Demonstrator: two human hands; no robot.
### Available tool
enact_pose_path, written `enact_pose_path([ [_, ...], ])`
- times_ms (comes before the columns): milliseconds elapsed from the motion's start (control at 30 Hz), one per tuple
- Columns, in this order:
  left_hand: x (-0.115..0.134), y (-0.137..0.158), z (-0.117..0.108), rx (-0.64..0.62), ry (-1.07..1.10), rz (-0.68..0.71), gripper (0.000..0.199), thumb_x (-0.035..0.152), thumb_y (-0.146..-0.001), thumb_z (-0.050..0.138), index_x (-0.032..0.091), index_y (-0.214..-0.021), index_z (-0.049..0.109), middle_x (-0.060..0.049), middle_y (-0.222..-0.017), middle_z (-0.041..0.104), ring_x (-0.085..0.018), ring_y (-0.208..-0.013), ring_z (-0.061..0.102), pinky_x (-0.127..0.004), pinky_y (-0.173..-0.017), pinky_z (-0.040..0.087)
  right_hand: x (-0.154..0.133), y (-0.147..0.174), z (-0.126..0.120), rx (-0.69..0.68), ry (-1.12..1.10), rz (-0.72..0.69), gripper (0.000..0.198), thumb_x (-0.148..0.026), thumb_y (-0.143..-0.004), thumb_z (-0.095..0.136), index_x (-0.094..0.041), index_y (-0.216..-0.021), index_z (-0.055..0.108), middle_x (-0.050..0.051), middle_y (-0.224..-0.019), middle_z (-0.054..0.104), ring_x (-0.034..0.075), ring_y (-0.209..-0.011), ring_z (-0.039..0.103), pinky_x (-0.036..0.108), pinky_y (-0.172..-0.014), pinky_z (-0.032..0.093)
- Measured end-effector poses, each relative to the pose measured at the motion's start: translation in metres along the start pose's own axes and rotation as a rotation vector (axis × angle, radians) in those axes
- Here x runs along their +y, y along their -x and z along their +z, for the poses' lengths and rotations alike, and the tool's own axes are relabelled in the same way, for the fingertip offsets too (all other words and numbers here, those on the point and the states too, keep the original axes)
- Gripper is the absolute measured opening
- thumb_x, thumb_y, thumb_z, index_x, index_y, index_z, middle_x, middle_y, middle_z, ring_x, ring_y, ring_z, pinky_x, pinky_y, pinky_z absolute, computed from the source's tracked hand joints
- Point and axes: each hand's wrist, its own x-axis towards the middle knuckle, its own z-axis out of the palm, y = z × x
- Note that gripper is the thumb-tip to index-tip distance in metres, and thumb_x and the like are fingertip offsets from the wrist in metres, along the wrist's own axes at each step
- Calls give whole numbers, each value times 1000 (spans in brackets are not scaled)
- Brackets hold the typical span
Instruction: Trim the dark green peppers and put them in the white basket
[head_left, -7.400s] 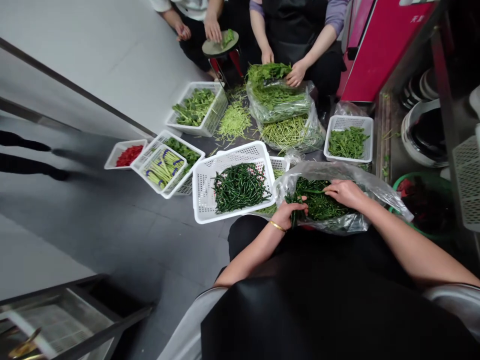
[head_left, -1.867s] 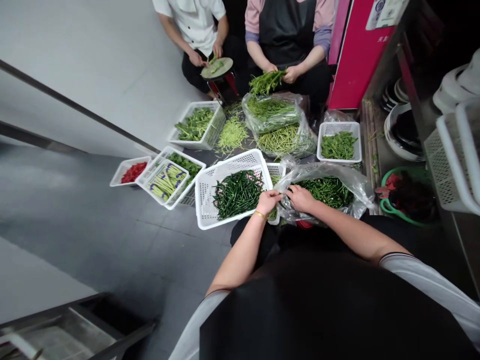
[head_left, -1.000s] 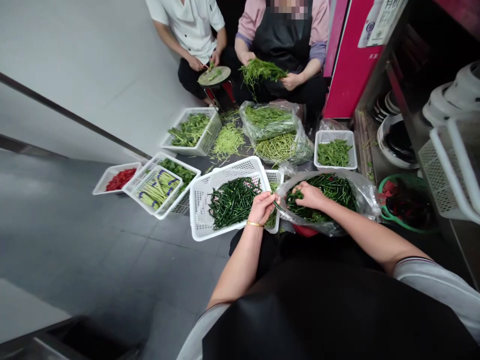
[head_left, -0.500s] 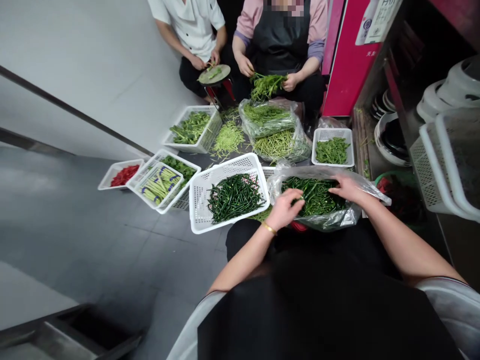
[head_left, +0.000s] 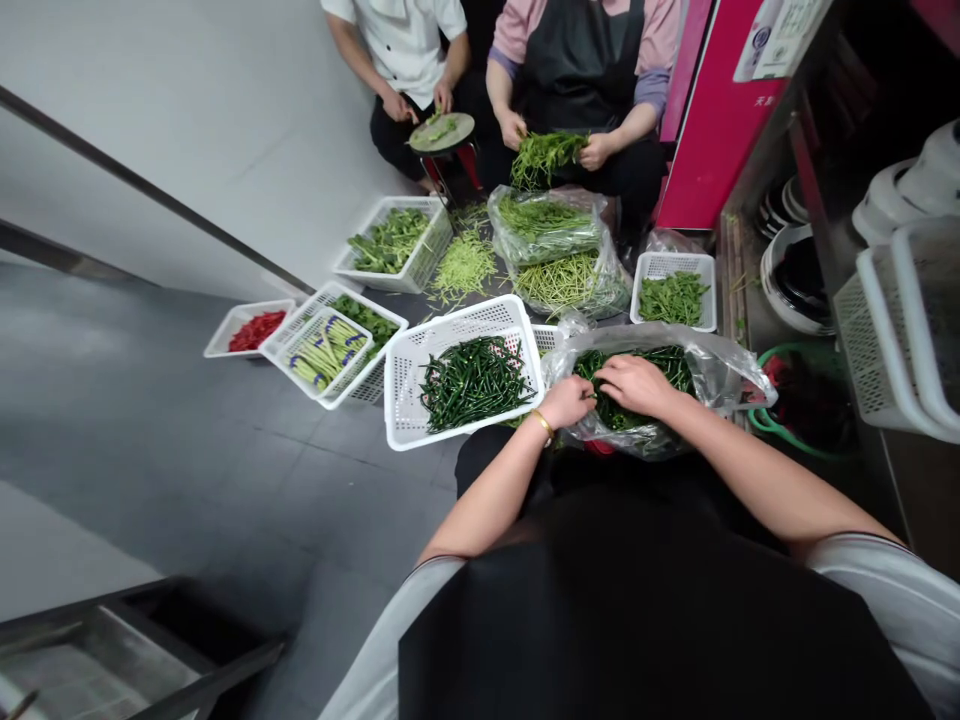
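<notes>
A clear plastic bag (head_left: 716, 365) in front of my lap holds long, thin dark green chili peppers (head_left: 679, 368). My left hand (head_left: 568, 402), with a gold bracelet at the wrist, is closed at the bag's left side, a bit of green at its fingertips. Over the peppers, close beside it, my right hand (head_left: 637, 385) bends its fingers down and inward; what its fingertips grip is hidden. Left of the bag stands a white perforated basket (head_left: 405, 385), with more green chili peppers (head_left: 476, 383) heaped inside.
Two people sit opposite, one holding leafy greens (head_left: 547, 158), the other working at a round stool (head_left: 442, 132). Around us are a bag of green stems (head_left: 559, 283), a small basket of leaves (head_left: 675, 298), red peppers (head_left: 256, 330) and a shelf with white baskets (head_left: 892, 330) at right.
My right hand has moved left across the bag, up to my left hand. The left hand has closed in low at the bag's left side. The view has shifted slightly.
</notes>
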Motion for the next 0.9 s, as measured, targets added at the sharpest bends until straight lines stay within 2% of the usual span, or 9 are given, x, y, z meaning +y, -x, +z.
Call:
enact_pose_path([
  [133, -12, -22, -12, 103, -22, -40, 20, 17, -67, 61, 21, -51, 49, -5, -69, 57, -24, -89, 58, -34, -84, 45, 8, -27, 23, -125, 51, -51, 56, -40, -82, 66, -21, -134, 57, 15, -137, 54, 34, -129, 43, 52, -108, 27],
  [200, -16, -33, -18, 147, -24, -28, 19, 17, -67, 61, 21, -52, 51, -7, -77, 62, -27, -103, 57, -37, -90, 45, 31, -13, 30, -113, 48, -43, 52, -39, -83, 64, -24, -132, 59, 14, -140, 52, 34, -128, 45, 54, -108, 25],
  [300, -17, -54, -26, 199, -49, 13, 16, 17, -67, 62, 19, -53, 54, -10, -92, 66, -29, -111, 56, -39, -93, 44, 68, 27, 35, -42, -11, -10, 51, -40, -88, 57, -24, -136, 57, 15, -144, 46, 31, -124, 50, 49, -104, 34],
  [400, -9, -80, -34, 227, -106, 36, 17, 15, -67, 62, 18, -53, 53, -12, -94, 66, -28, -105, 58, -38, -92, 43, 84, 62, 34, -32, -45, 25, 54, -38, -89, 56, -22, -140, 52, 17, -141, 48, 29, -122, 52, 45, -101, 40],
  [500, 7, -91, -44, 248, -101, 34, 17, 16, -71, 61, 17, -55, 54, -8, -77, 63, -23, -85, 59, -34, -83, 43, 82, 80, 26, -67, -25, 63, 56, -36, -87, 57, -20, -141, 51, 17, -134, 53, 29, -118, 55, 44, -98, 44],
  [633, 32, -64, -44, 286, 139, 134, 18, 27, -83, 53, 16, -71, 60, -3, -70, 59, -16, -70, 53, -28, -71, 41, 77, 90, 3, -58, -21, 163, 45, -34, -90, 52, -20, -132, 59, 14, -126, 60, 26, -107, 61, 39, -93, 47],
  [700, 39, -37, -28, 206, 236, 185, 20, 30, -86, 51, 16, -76, 61, -2, -72, 60, -15, -70, 53, -26, -69, 40, 76, 90, -8, -9, -22, 283, 38, -32, -93, 46, -19, -123, 65, 12, -115, 65, 24, -96, 64, 36, -86, 49],
  [767, 39, -9, -4, 16, 226, 192, 17, 27, -84, 53, 18, -71, 60, 0, -69, 59, -14, -66, 52, -24, -66, 40, 72, 87, -14, 51, -23, 380, 35, -31, -95, 41, -20, -112, 69, 11, -105, 68, 23, -89, 65, 35, -82, 49],
  [900, 29, 31, 38, -309, 125, 122, 17, 14, -70, 67, 20, -58, 55, 3, -56, 52, -12, -54, 47, -24, -58, 37, 51, 68, -10, 53, -13, 347, 34, -30, -95, 41, -24, -112, 70, 9, -105, 66, 22, -89, 63, 32, -77, 47],
])
